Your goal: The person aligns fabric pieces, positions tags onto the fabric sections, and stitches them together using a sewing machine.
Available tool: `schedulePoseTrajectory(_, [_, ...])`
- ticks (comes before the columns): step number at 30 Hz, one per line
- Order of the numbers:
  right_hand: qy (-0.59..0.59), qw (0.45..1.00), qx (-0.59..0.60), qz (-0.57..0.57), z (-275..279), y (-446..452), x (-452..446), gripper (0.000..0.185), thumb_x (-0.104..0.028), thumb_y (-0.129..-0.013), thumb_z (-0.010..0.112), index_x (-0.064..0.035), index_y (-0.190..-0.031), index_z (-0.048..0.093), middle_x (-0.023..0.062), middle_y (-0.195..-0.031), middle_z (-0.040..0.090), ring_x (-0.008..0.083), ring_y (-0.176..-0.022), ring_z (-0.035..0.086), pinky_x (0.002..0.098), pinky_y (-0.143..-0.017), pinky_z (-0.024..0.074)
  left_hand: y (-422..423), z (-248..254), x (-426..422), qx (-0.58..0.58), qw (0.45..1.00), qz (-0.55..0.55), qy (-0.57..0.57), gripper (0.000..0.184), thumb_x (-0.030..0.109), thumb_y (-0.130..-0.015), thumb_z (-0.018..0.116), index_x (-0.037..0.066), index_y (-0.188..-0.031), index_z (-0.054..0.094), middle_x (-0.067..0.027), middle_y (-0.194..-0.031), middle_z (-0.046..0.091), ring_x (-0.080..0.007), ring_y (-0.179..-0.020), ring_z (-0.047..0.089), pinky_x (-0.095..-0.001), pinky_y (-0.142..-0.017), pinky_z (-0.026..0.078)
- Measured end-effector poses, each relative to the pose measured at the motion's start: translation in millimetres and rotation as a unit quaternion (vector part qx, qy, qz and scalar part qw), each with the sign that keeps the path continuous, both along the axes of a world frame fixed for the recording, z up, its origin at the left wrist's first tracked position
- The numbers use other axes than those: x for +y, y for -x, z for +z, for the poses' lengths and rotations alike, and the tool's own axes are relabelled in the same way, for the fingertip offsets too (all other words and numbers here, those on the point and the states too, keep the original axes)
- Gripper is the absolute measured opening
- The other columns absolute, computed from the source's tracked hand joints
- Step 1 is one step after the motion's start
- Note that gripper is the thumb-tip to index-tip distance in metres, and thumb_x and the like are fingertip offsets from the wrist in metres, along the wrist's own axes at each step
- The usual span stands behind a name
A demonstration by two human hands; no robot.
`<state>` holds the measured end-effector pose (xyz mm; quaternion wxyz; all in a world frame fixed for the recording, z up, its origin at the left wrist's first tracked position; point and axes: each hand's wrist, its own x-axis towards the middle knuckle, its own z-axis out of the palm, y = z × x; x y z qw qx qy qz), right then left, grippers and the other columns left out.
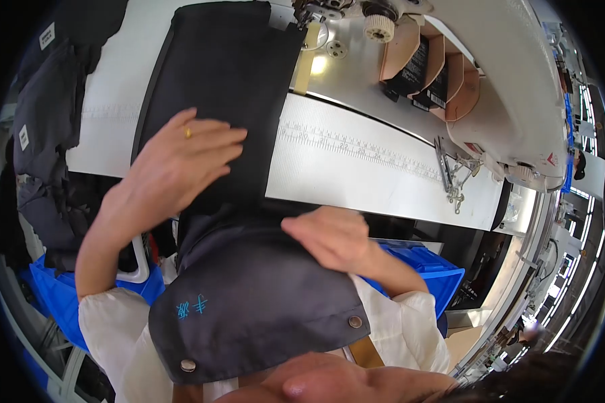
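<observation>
A long black fabric piece point(228, 74) lies over the white table and reaches up to the sewing machine's needle area point(312, 20). My left hand point(185, 161), wearing a ring, rests flat on this fabric with its fingers stretched out to the right. At the table's front edge, my right hand point(333, 235) is closed beside the fabric's lower right end. Its fingertips are against dark cloth or shadow, so what they grip is hidden. Below both hands is the dark apron point(262, 302) I wear, with blue lettering and metal snaps.
Tweezers point(442, 164) and a small chain point(457, 198) lie on the table's right part, near a printed ruler point(349, 144). A holder point(464, 87) with black labels stands by the machine. Dark garments point(47, 134) hang at left. Blue bins point(417, 265) are below.
</observation>
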<state>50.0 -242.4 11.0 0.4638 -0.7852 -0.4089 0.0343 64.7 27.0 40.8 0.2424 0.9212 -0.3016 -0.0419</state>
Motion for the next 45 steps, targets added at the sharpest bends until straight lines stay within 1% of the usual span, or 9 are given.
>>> schedulePoseTrajectory(2, [-0.003,0.988,0.153,0.01,-20,32,-1,0.02,-0.003,-0.081,0.061,0.0011,-0.1,0.064,0.0126,-0.092,0.065,0.023,-0.079,0.063,0.0277,-0.067,0.0505,32,-5,-4,0.001,0.997,0.03,0.064,0.024,0.008,-0.074,0.067,0.003,-0.098,0.065,-0.006,-0.113,0.061,-0.0234,-0.109,0.055,-0.0428,-0.096,0.038])
schedulePoseTrajectory(5, [-0.076,0.88,0.458,-0.098,-42,38,12,0.028,-0.015,-0.093,0.05,0.003,-0.112,0.058,0.0099,-0.103,0.064,0.0116,-0.087,0.059,0.0252,-0.079,0.0463,58,-15,-8,-0.009,0.993,0.069,0.095,0.024,0.008,-0.073,0.068,0.005,-0.097,0.066,-0.0046,-0.113,0.061,-0.0227,-0.11,0.054,-0.0419,-0.098,0.036])
schedulePoseTrajectory(9, [-0.17,0.857,0.479,-0.079,-43,43,36,0.025,-0.017,-0.093,0.051,0.0029,-0.107,0.06,0.0088,-0.091,0.066,0.0098,-0.071,0.059,0.0216,-0.067,0.0468,71,-23,-17,-0.098,0.991,0.083,0.045,0.025,0.009,-0.071,0.067,0.01,-0.096,0.064,-0.0032,-0.112,0.059,-0.0214,-0.107,0.055,-0.0435,-0.101,0.031])
schedulePoseTrajectory(16, [-0.221,0.824,0.516,-0.07,-46,43,41,0.018,-0.013,-0.091,0.053,0.0016,-0.096,0.062,0.0064,-0.082,0.067,0.0073,-0.069,0.057,0.0193,-0.062,0.0443,70,-48,-26,-0.233,0.97,0.053,0.051,0.021,0.012,-0.07,0.065,0.013,-0.091,0.063,-0.0014,-0.102,0.059,-0.0183,-0.098,0.057,-0.0427,-0.101,0.032])
schedulePoseTrajectory(25, [-0.176,0.857,0.476,-0.092,-45,46,44,0.015,-0.01,-0.089,0.056,0.0015,-0.094,0.063,0.0048,-0.078,0.065,0.0073,-0.069,0.057,0.0197,-0.064,0.0457,66,-46,-31,-0.216,0.966,0.049,0.13,0.02,0.007,-0.067,0.066,0.01,-0.086,0.065,-0.0014,-0.093,0.061,-0.0166,-0.088,0.06,-0.0404,-0.097,0.037])
schedulePoseTrajectory(34, [-0.178,0.841,0.503,-0.087,-36,46,43,0.014,-0.011,-0.089,0.056,0.0005,-0.087,0.064,0.004,-0.072,0.064,0.0057,-0.063,0.056,0.0182,-0.059,0.0449,64,-42,-35,-0.208,0.972,0.021,0.105,0.024,0.008,-0.065,0.066,0.007,-0.09,0.065,-0.0041,-0.098,0.06,-0.0186,-0.09,0.06,-0.0389,-0.089,0.043])
schedulePoseTrajectory(40, [-0.227,0.777,0.585,-0.05,-34,44,42,0.016,-0.013,-0.09,0.055,-0.0008,-0.085,0.064,0.0032,-0.07,0.063,0.0052,-0.061,0.056,0.018,-0.055,0.0444,64,-44,-35,-0.255,0.963,0.007,0.083,0.023,0.008,-0.067,0.066,0.005,-0.09,0.065,-0.0045,-0.097,0.062,-0.0183,-0.09,0.061,-0.0399,-0.089,0.044])
schedulePoseTrajectory(43, [-0.151,0.783,0.598,-0.082,-14,40,36,0.011,-0.011,-0.086,0.059,-0.0018,-0.086,0.065,0.0041,-0.068,0.062,0.0095,-0.057,0.056,0.0195,-0.052,0.0435,61,-46,-36,-0.276,0.956,0.006,0.101,0.022,0.006,-0.068,0.065,0.005,-0.09,0.065,-0.0042,-0.094,0.063,-0.0179,-0.087,0.062,-0.0408,-0.091,0.043])
schedulePoseTrajectory(45, [-0.049,0.971,0.199,-0.123,-16,43,21,0.01,-0.011,-0.083,0.062,-0.0026,-0.087,0.065,0.0048,-0.071,0.063,0.0126,-0.056,0.055,0.0203,-0.05,0.042,60,-46,-37,-0.27,0.956,0.006,0.113,0.021,0.005,-0.068,0.066,0.005,-0.089,0.065,-0.004,-0.091,0.063,-0.0176,-0.084,0.063,-0.0413,-0.092,0.042])
